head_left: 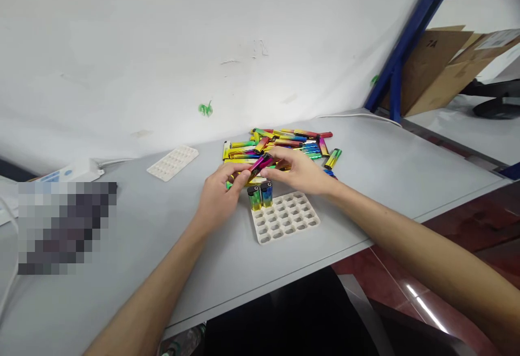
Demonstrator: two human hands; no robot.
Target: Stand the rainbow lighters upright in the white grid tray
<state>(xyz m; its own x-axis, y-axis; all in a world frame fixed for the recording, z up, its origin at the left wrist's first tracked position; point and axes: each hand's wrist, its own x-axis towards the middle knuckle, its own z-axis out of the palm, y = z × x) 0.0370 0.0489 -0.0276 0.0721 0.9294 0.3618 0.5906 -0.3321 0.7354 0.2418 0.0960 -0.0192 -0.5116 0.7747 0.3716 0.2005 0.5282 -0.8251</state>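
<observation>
A magenta lighter with a black top is held tilted between my left hand and my right hand, the fingers of both closed on it. Just below stands a white tray with rows of oval slots. Two lighters are upright in its back left corner, a green and yellow one and a blue and yellow one. Behind my hands lies a loose pile of shiny multicoloured lighters, partly covered by my fingers.
A second white slotted tray lies near the wall at the left. Further left are a white box and a pixelated dark object. Cardboard boxes stand behind a blue metal frame at the right. The grey table's front edge runs below.
</observation>
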